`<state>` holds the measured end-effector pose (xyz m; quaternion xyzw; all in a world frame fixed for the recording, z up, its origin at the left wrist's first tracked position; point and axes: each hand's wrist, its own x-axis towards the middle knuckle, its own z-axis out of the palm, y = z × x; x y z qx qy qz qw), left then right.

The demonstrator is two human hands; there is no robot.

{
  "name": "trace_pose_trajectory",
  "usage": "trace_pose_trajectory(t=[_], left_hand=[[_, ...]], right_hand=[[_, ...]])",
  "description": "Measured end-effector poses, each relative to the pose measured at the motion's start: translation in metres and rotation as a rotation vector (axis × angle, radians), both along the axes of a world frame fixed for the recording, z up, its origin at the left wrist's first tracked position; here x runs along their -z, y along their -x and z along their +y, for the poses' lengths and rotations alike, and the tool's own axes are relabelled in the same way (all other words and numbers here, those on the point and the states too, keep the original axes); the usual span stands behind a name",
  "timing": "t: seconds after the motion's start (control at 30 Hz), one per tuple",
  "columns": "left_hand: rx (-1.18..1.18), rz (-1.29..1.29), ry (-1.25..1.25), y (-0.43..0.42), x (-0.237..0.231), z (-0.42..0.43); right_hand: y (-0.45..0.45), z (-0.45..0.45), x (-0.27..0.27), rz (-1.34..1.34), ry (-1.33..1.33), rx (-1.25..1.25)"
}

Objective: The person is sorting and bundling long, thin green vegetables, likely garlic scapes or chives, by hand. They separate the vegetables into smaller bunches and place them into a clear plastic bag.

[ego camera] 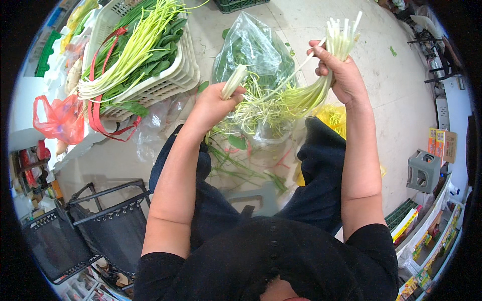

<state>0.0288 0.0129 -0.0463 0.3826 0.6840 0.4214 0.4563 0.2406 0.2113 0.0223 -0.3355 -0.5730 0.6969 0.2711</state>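
My left hand (221, 101) is closed around a small bunch of pale stalks (235, 81), their white ends pointing up. A larger bunch of yellow chives (315, 94) is in my right hand (340, 71), white ends upward and yellow leaves hanging toward the middle. One loose stalk (301, 66) sticks out sideways by my right fingers. Between and below my hands, a tangle of yellow-white trimmings (260, 109) lies over a clear plastic bag (256, 41) with green leaves inside.
A white plastic basket (180, 71) of green leaves and yellow chives stands at the upper left, with a red strap (95, 109). A red plastic bag (60, 118) lies beside it. Black folding chair (109, 225) at lower left; grey stool (423, 171) at right. Green scraps (241, 163) lie between my legs.
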Motion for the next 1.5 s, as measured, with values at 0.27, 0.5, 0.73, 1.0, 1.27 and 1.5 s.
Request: trace_pose_trajectory(t=[0.27, 0.5, 0.73, 1.0, 1.27, 1.5], left_hand=[[-0.03, -0.068, 0.043, -0.003, -0.009, 0.003], [-0.1, -0.128, -0.083, -0.003, -0.005, 0.003], [0.133, -0.232, 0.028, -0.013, -0.014, 0.005], [0.139, -0.372, 0.016, -0.013, -0.021, 0.005], [0.184, -0.448, 0.042, -0.014, -0.031, 0.006], [0.17, -0.377, 0.075, -0.017, -0.038, 0.005]], right_hand=[[-0.01, 0.01, -0.002, 0.097, 0.081, 0.046], [-0.007, 0.008, -0.003, 0.098, 0.126, 0.019], [-0.001, 0.003, -0.002, 0.133, 0.188, 0.027], [0.0, 0.008, 0.005, 0.131, 0.199, 0.065], [-0.001, 0.008, 0.005, 0.113, 0.184, 0.096], [0.002, 0.007, 0.004, 0.079, 0.164, 0.056]])
